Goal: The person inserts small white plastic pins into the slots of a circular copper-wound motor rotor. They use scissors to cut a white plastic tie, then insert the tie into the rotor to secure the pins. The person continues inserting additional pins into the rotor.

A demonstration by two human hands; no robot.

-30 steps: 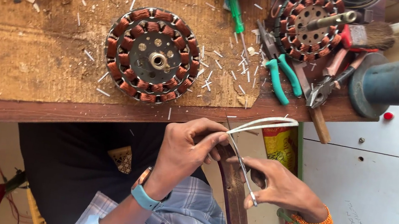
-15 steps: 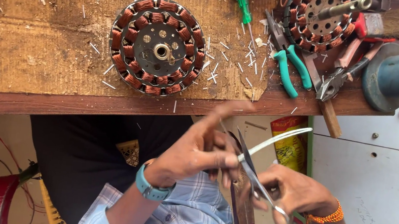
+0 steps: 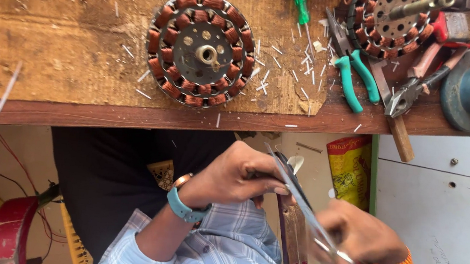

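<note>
Scissors (image 3: 299, 198), slim metal blades, held below the near edge of the worktop (image 3: 68, 110) over the person's lap. Right hand (image 3: 363, 236) closes around the handle end; left hand (image 3: 238, 175) pinches near the blades, fingers folded, what they hold hidden and blurred. Likely light, rigid, sharp-edged: best taken by the handles, clear of the edges. On the worktop beyond: copper-wound stator (image 3: 199, 50), green-handled pliers (image 3: 354, 78), white offcuts scattered.
</note>
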